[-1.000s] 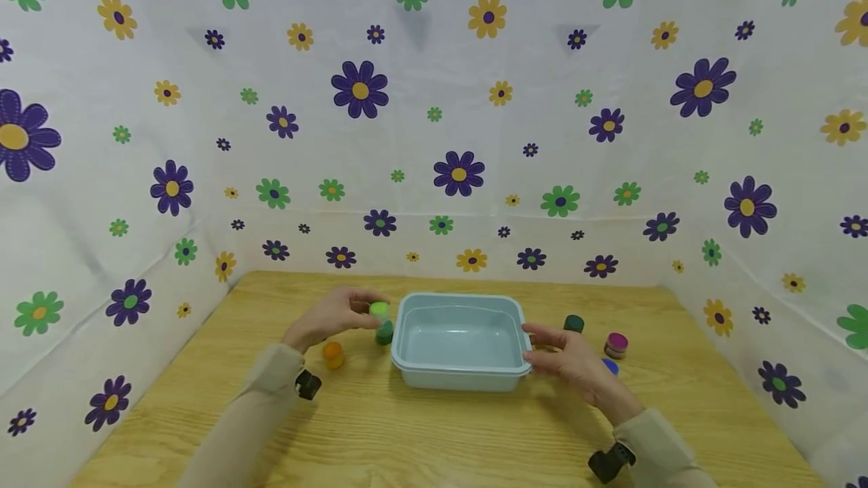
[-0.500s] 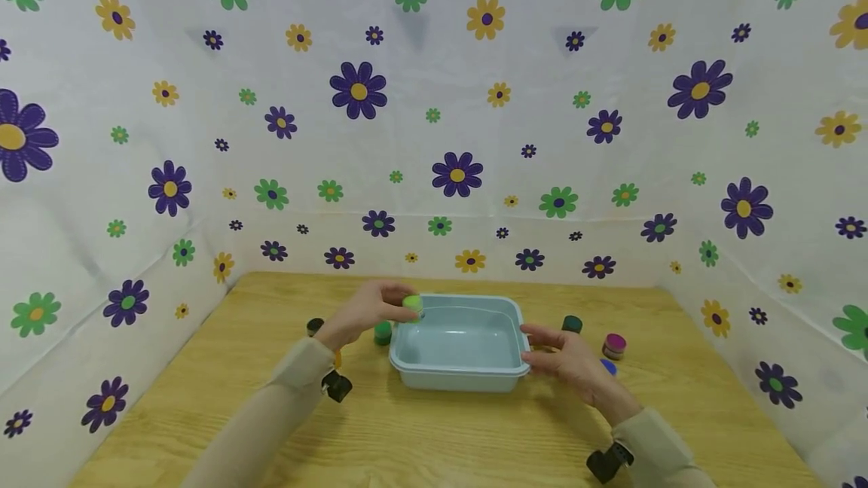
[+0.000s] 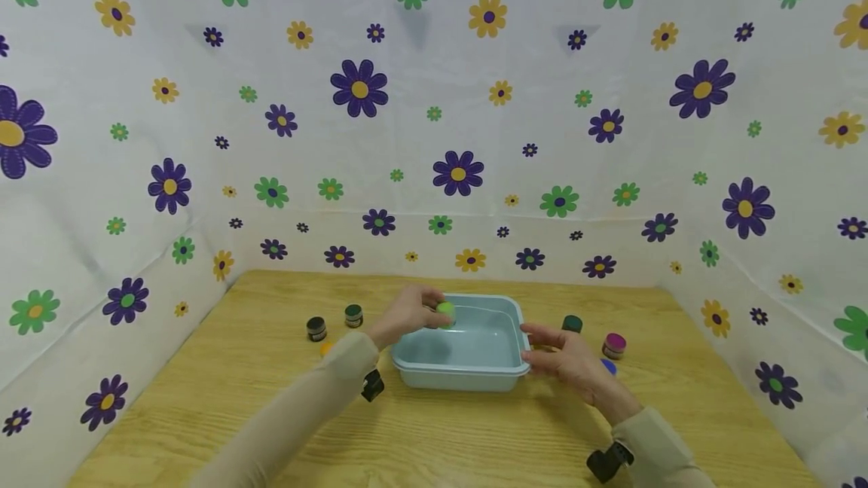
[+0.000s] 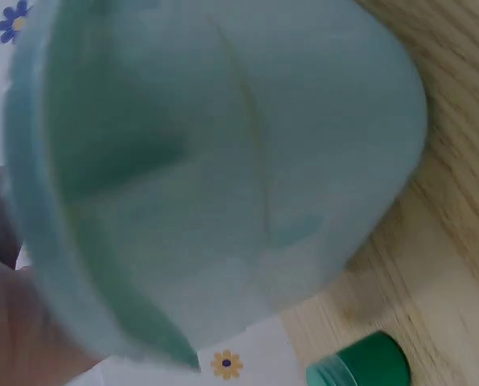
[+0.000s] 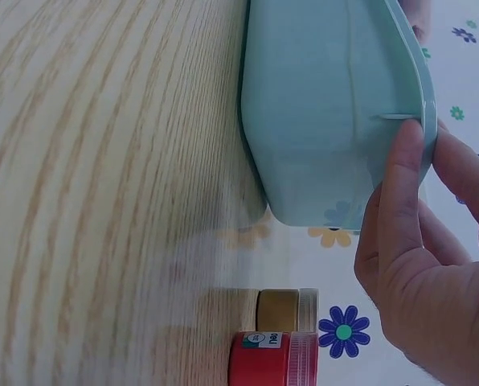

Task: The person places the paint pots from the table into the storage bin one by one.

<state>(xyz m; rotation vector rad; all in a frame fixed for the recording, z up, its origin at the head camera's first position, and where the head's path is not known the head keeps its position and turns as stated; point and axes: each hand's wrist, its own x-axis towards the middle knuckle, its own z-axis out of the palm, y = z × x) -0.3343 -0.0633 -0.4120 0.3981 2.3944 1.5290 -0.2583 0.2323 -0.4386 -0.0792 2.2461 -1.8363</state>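
Jar (image 3: 444, 312), lime-topped, was pinched in my left grip (image 3: 410, 315) over the tub (image 3: 461, 380), toward 11 o'clock; my right grip (image 3: 575, 367) was clamped on its rim (image 5: 421, 76) at 3 o'clock, probably to prevent sliding.

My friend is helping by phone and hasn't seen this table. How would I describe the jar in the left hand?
Find the pale blue tub on the wooden table. Over its left part, the left hand pinches a small jar. It is bright lime green and hand-held, while neighbours such as the pink-lidded jar stand on the table.
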